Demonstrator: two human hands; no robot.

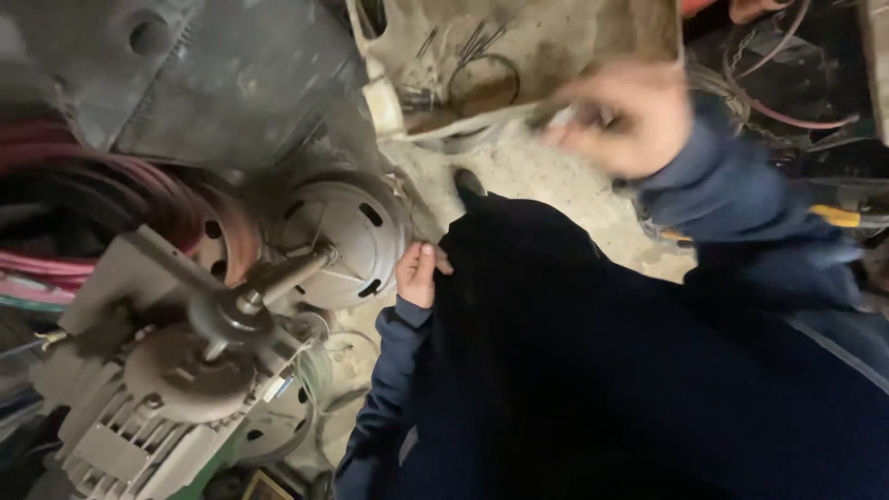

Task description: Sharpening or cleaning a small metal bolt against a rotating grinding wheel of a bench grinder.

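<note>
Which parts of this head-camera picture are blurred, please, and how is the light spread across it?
In the head view, the right hand is smeared by motion blur near the shallow box, so what it holds cannot be told; the left hand, resting on the dark trouser leg, is sharper. The grey motor housing and concrete floor are dimly lit; the corners fall into shadow.

Dull grey metal motor housing point(347, 236), matt cloth sleeve point(741, 194), rough concrete floor point(546, 181)

Dim indoor light, deep shadows lower right, right hand point(628, 116) motion-blurred
</note>
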